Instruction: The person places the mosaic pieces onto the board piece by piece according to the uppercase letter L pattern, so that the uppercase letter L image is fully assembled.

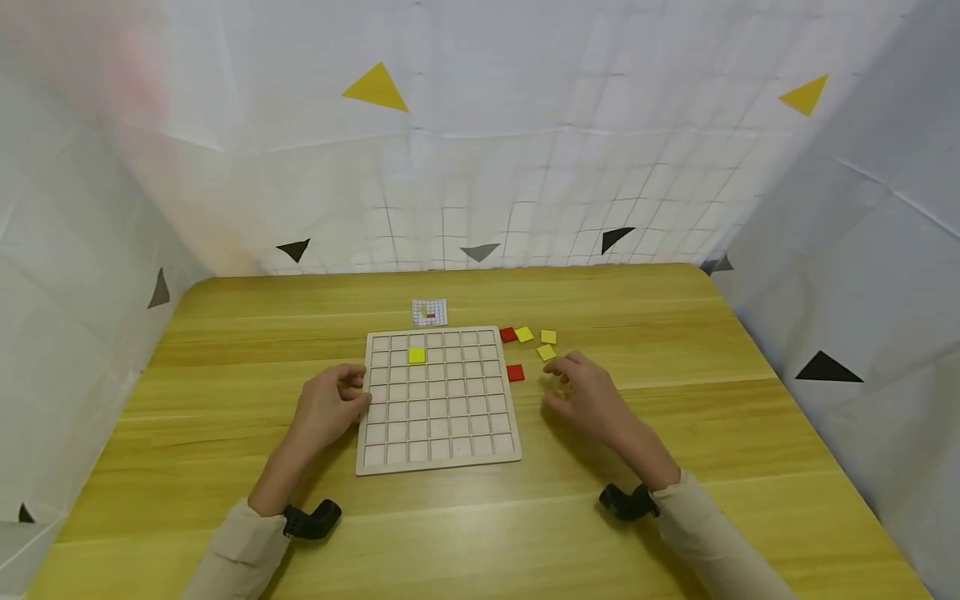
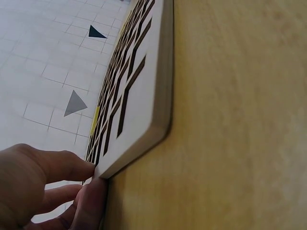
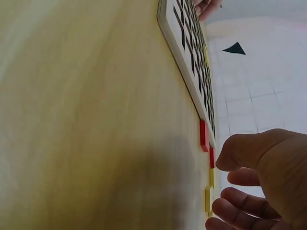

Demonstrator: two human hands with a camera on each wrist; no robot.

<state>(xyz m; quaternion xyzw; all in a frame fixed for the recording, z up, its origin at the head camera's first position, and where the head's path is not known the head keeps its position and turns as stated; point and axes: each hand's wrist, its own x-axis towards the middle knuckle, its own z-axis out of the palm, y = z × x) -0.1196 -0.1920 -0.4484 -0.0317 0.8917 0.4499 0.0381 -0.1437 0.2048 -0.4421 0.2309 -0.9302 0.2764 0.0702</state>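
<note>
A pale wooden grid board (image 1: 438, 408) lies on the table, with one yellow square tile (image 1: 416, 356) in a cell near its far side. My left hand (image 1: 330, 406) is at the board's left edge; in the left wrist view its fingertips (image 2: 88, 167) grip the rim. To the right of the board my right hand (image 1: 588, 396) hovers with loosely bent fingers and nothing between them. Close by its fingertips are a yellow tile (image 1: 546, 353) and another yellow tile (image 1: 549, 337). A red tile (image 1: 515, 372) lies against the board's right edge.
Near the board's far right corner a red tile (image 1: 508, 334) and a yellow tile (image 1: 524, 334) lie side by side. A small printed grid card (image 1: 430, 312) lies behind the board. White sheets (image 1: 480, 167) enclose the wooden table (image 1: 285, 317) at the back and sides.
</note>
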